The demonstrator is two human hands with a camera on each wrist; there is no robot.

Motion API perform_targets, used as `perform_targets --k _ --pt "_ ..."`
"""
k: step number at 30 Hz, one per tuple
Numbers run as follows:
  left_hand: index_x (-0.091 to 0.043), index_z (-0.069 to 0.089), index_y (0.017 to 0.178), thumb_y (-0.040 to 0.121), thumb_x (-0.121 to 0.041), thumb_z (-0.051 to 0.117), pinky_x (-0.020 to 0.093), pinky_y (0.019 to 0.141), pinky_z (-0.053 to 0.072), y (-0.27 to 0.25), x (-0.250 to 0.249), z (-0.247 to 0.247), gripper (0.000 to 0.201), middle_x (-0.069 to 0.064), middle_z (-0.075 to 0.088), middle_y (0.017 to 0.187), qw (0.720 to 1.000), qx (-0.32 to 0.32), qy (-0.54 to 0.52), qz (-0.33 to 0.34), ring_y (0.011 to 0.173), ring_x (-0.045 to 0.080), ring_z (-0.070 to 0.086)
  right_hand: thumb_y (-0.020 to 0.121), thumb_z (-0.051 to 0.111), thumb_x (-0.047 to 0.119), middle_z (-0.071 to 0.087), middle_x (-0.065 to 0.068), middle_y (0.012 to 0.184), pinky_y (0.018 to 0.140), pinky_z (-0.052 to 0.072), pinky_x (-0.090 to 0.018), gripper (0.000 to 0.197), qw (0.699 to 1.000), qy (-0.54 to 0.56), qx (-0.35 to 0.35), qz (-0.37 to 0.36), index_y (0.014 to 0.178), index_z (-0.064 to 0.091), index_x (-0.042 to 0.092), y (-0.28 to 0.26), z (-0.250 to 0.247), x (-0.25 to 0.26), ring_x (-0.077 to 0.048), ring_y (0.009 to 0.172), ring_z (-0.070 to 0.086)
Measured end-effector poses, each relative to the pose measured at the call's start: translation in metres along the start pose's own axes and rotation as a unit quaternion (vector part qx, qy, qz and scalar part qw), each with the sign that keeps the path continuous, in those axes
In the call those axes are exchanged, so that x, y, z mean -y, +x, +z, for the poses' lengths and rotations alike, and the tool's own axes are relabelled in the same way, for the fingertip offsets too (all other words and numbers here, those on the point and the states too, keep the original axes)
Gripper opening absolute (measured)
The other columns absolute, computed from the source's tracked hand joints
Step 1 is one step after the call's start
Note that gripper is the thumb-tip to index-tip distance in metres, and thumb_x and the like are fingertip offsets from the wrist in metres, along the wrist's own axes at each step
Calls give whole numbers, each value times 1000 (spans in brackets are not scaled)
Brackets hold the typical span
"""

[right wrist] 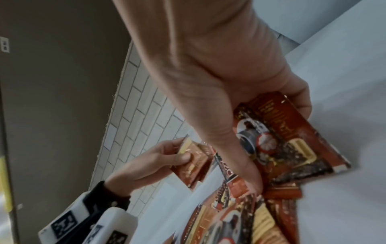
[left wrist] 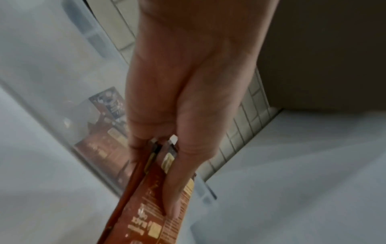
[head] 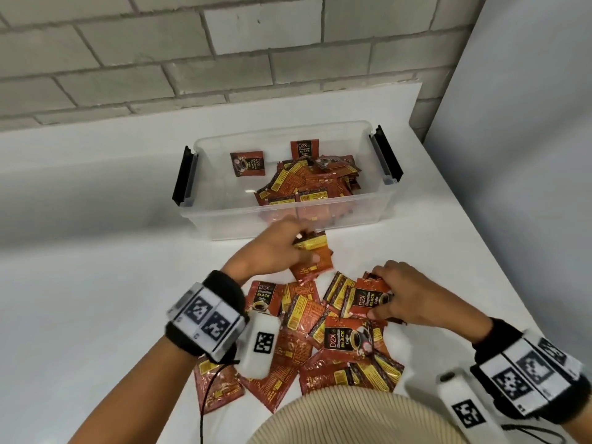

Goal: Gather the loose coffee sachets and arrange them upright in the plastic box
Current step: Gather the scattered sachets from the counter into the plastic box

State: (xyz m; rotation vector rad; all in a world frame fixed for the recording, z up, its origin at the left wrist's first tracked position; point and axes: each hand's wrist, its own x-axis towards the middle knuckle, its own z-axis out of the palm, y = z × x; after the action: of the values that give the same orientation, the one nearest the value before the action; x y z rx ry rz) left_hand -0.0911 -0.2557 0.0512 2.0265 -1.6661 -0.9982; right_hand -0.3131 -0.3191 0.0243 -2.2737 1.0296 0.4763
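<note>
A clear plastic box [head: 205, 219] with black latches stands at the back of the white table, with several red coffee sachets [head: 307, 184] heaped in it, mostly lying flat. My left hand [head: 278, 251] pinches a small stack of sachets [head: 315, 261] just in front of the box's near wall; the left wrist view shows that stack [left wrist: 154, 194] edge-on between thumb and fingers. My right hand [head: 407, 296] grips sachets [head: 368, 298] at the right edge of the loose pile [head: 320, 344]; in the right wrist view its fingers curl round them [right wrist: 277, 137].
The white table [head: 96, 299] runs left, with its right edge [head: 499, 267] close to my right hand. A brick wall [head: 192, 59] stands behind the box. Tracking bands with markers sit on both wrists. A beige garment [head: 346, 421] covers the pile's near side.
</note>
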Motion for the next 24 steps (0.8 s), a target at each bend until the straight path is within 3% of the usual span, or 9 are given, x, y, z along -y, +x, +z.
perform_targets --k 2,5,8,11,13,17,21,24 --pt "-20 54 109 86 -22 70 18 79 50 -17 4 -14 28 -2 62 107 997 5 -80 -1 92 12 62 79 75 34 56 1 106 76 45 -25 45 1000 27 3 5 112 48 19 -1 0 -1 -14 91 52" --pt "-26 50 120 82 -30 74 29 79 56 -44 19 -30 45 0 66 107 986 56 -155 -13 95 15 67 78 77 31 60 1 107 76 50 -28 47 998 58 13 15 109 42 23 -2 -1 -3 -15 90 58" --pt "-41 33 136 79 -31 75 23 77 54 -63 35 -28 72 -5 54 120 987 126 -82 -53 102 14 62 74 80 28 62 0 109 82 52 -28 53 995 99 26 19 111 43 23 -3 -4 -6 -16 94 60" --pt "-33 24 148 81 -30 76 21 90 44 -65 51 -10 84 -4 41 131 988 123 47 -78 112 13 49 72 82 26 62 0 108 81 51 -27 55 992 123 21 25 111 44 23 -4 -14 -7 -17 96 60" --pt "-25 33 147 82 -28 75 18 90 38 -63 57 -1 77 -3 38 127 987 106 81 -86 114 13 43 71 83 25 62 1 107 78 51 -25 55 991 134 13 24 112 45 22 -4 -22 -8 -16 95 61" --pt "-26 55 126 79 -20 78 5 74 36 -60 61 1 53 -2 45 115 995 56 35 -76 108 13 47 70 84 24 65 4 102 73 52 -21 49 986 166 5 -1 107 52 21 -3 -30 -6 -11 90 63" --pt "-24 59 110 76 -15 79 7 69 40 -59 55 -2 40 -1 56 108 998 -1 -2 -62 95 11 54 70 84 25 66 1 104 80 54 -28 51 989 146 16 -2 111 54 17 10 -19 3 -15 92 63" --pt "-20 63 107 78 -23 78 13 70 45 -58 50 -9 33 -5 65 101 995 11 -54 -78 88 8 62 70 83 29 66 0 105 83 53 -29 51 992 127 21 5 111 54 18 19 -10 7 -16 94 62"
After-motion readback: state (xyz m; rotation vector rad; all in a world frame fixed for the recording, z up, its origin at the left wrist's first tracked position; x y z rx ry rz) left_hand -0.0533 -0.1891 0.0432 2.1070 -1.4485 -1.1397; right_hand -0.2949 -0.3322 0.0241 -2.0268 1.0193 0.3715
